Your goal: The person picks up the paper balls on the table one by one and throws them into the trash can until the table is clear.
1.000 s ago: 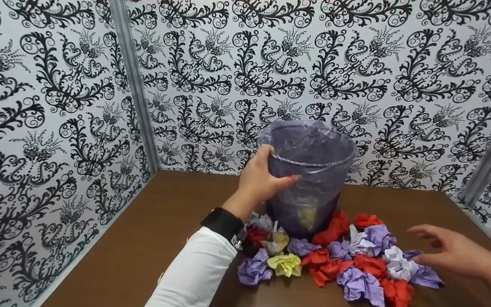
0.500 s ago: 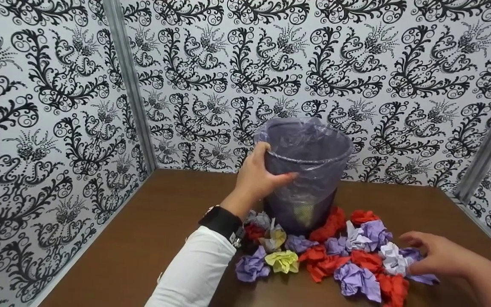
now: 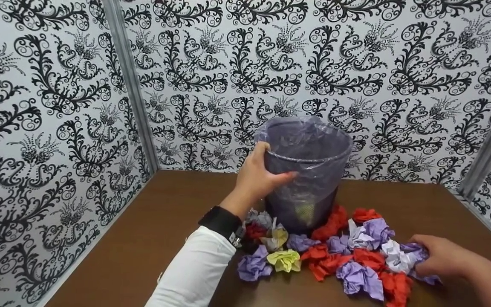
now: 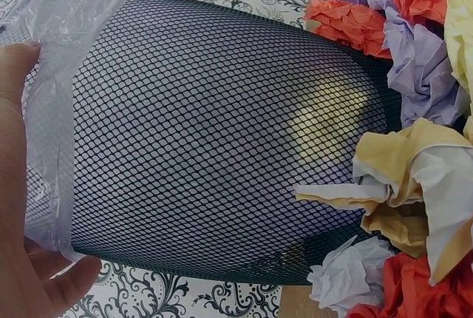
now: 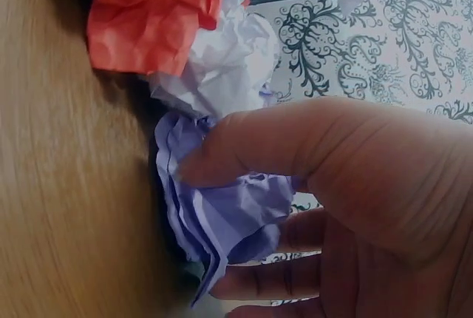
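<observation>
Head view: the left hand (image 3: 259, 177) grips the mesh bin (image 3: 307, 170) at its near-left rim, thumb over the lip, fingers curled round the plastic liner (image 3: 301, 134). The bin stands at the far middle of the bench (image 3: 151, 238), close to the patterned back wall (image 3: 356, 64). Crumpled paper balls (image 3: 326, 256) crowd its foot and spread right; the left half of the bench is open, while the right edge lies near the right hand (image 3: 439, 256). That hand now closes on a purple paper ball (image 3: 418, 252) at the pile's right end, where half a second ago it only reached in with fingers looser. The bin and left hand have not shifted.

Left wrist view: black mesh fills the frame, the liner folded over the rim beside the palm (image 4: 22, 207), paper balls pressing against the base.

Right wrist view: thumb and fingers (image 5: 295, 148) pinch the purple ball (image 5: 229, 214) against the bench, white and red balls just beyond.
</observation>
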`<state>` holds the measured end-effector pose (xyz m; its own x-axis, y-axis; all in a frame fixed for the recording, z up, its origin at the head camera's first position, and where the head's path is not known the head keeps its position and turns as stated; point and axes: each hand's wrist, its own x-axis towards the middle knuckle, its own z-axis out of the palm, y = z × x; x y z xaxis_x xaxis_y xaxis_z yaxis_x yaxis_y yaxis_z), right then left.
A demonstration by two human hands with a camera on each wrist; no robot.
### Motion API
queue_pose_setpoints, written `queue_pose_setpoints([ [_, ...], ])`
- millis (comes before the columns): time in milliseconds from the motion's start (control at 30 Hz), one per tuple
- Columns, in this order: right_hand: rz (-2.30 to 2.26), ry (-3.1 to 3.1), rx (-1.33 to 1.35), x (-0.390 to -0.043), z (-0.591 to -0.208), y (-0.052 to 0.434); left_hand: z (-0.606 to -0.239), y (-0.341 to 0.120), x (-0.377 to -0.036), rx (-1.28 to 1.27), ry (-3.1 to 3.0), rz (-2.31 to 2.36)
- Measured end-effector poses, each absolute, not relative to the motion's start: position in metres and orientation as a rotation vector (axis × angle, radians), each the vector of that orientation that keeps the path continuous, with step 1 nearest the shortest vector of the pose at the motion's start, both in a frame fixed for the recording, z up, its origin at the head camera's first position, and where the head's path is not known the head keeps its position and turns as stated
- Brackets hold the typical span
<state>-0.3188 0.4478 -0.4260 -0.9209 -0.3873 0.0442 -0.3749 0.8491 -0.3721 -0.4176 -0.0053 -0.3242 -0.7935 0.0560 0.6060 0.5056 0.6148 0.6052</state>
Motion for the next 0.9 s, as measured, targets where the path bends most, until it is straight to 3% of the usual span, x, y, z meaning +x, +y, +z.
queue_pose_setpoints([
  [900, -0.851, 3.052, -0.533, -0.313, -0.399, 0.447, -0.324, -0.008, -0.416, -0.427, -2.307, -1.100],
])
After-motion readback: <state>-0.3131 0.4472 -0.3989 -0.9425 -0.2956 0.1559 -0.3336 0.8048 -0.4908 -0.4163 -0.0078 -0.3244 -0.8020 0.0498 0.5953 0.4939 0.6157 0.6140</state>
